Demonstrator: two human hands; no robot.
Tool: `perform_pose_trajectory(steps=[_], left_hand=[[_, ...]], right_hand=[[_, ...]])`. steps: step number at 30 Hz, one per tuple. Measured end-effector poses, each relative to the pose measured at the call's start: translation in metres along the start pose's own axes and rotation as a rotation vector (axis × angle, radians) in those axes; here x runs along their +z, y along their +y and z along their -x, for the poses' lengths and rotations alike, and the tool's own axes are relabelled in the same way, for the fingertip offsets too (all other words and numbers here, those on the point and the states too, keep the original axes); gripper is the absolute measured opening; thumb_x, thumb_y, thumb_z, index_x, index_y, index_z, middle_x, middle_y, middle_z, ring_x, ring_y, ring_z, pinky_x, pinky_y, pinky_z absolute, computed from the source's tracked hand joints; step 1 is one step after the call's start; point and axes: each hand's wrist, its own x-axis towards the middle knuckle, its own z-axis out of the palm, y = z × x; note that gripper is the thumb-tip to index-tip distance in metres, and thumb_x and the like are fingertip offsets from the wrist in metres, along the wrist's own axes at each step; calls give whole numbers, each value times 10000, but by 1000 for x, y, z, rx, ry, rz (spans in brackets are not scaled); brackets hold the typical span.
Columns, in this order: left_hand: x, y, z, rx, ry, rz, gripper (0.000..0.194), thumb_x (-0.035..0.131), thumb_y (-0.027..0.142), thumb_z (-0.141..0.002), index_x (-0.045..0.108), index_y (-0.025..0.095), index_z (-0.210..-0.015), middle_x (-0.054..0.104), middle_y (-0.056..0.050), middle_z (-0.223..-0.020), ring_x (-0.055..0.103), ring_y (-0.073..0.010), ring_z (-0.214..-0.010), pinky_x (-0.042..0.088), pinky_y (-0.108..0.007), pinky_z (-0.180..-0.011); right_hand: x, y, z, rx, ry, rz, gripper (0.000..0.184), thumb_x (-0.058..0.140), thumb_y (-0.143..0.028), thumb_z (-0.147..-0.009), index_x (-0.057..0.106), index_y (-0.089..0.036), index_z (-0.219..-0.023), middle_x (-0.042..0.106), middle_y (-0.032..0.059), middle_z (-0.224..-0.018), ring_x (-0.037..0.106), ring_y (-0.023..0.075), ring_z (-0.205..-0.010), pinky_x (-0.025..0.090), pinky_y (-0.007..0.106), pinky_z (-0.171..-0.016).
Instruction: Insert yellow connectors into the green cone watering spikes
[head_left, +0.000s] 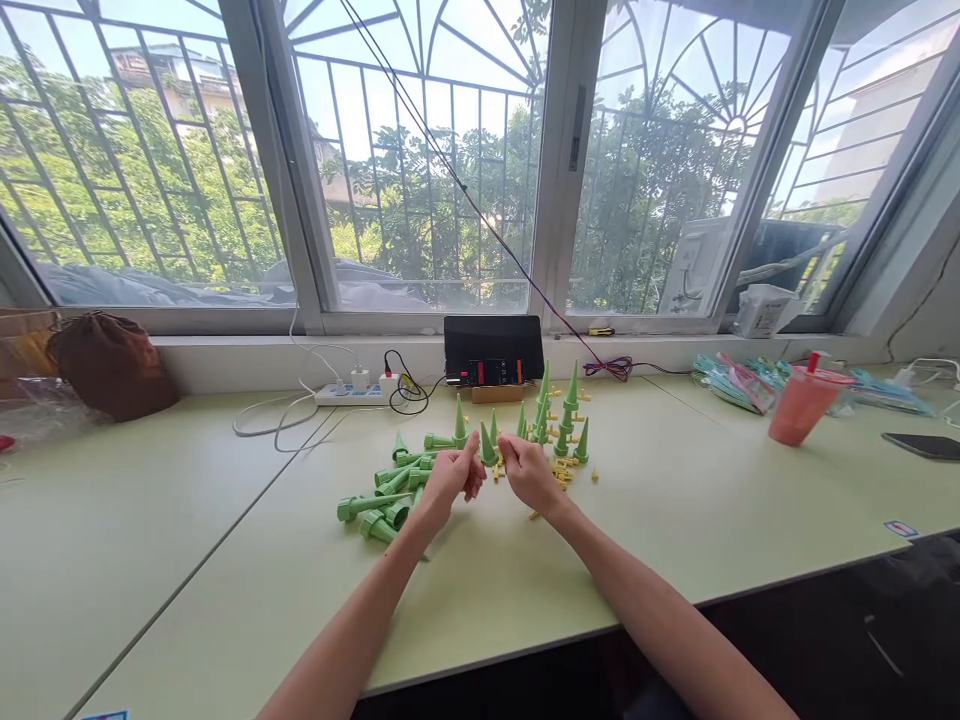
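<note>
My left hand (452, 480) is closed, thumb up and fingers curled; anything in its grip is hidden. Facing it, my right hand (531, 474) is also closed, and its fingers hide what they may hold. A green cone-shaped spike (488, 446) shows in the gap between the hands; whether a hand touches it, I cannot tell. Loose green plastic spikes (379, 505) lie in a pile beside my left hand. Beyond my right hand, several upright spikes (570, 400) with yellow side pieces stand in rows. Small yellow fittings (562, 472) are scattered near that hand.
A dark screen (493, 345) stands at the back against the sill, with a power strip (349, 393) and cables to its left. On the right are a red cup (808, 402), plastic packets (739, 383) and a phone (924, 446). A brown bag (112, 365) sits at far left.
</note>
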Motion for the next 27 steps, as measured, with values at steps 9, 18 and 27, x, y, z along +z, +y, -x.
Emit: perform_pose_trajectory(steps=[9,18,27], left_hand=[[-3,-3,-1,-80,-117,78,561,610,654,-693,590,114,-546,526,-30,-491,454,-85,-398,314,-210,-390],[0,3,5,53,-111,-14,455,660,573,-708,552,141,-613,528,-7,-578,501,-93,-459,360,-202,-387],[-3,-3,1,251,-36,-184,347,704,475,-701,612,142,-728,550,9,-566,506,-98,-456,407,-200,-373]], right_hand=[[1,3,0,-3,-18,-7,424,281,-449,-961,349,-202,-624,367,-41,-547,305,107,-511,242,245,-504],[3,6,-1,36,-3,-66,409,290,-439,-956,335,-205,-624,357,-42,-545,321,110,-507,251,246,-498],[2,6,-2,129,-77,-155,426,300,-454,-950,340,-214,-600,366,-51,-433,358,107,-421,287,242,-456]])
